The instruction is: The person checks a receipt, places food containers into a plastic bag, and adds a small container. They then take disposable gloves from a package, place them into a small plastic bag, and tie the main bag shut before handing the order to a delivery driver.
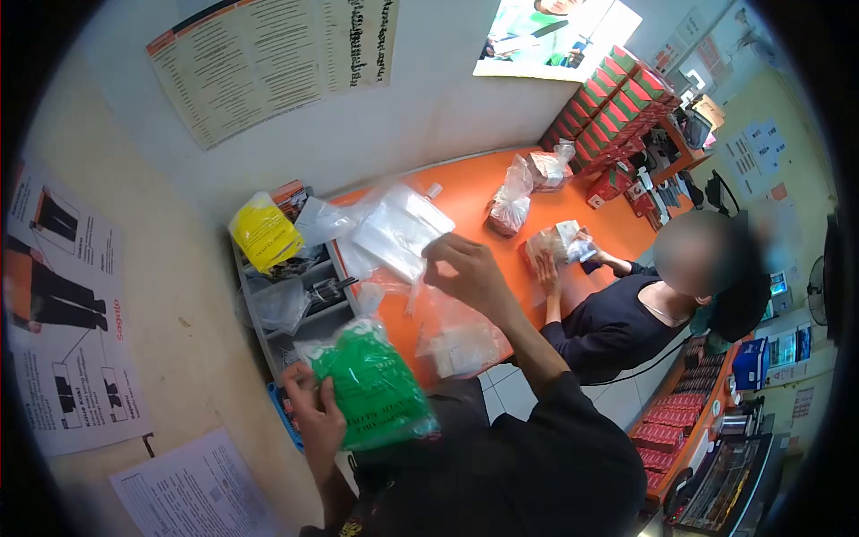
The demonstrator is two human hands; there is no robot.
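My left hand grips the edge of a clear plastic bag with a green packet inside, near the grey divided tray. Above the orange table, my right hand is raised with its fingers curled together beside a stack of clear plastic bags; whether it holds anything I cannot make out. Below that hand, a filled clear bag lies at the table's near edge. A yellow packet rests on the far end of the grey tray, which holds plastic bags and dark items.
Across the orange table, a person handles a bagged bundle. Two more bagged bundles lie behind it. Red and green boxes are stacked against the wall. Another orange table with red boxes stands at the right.
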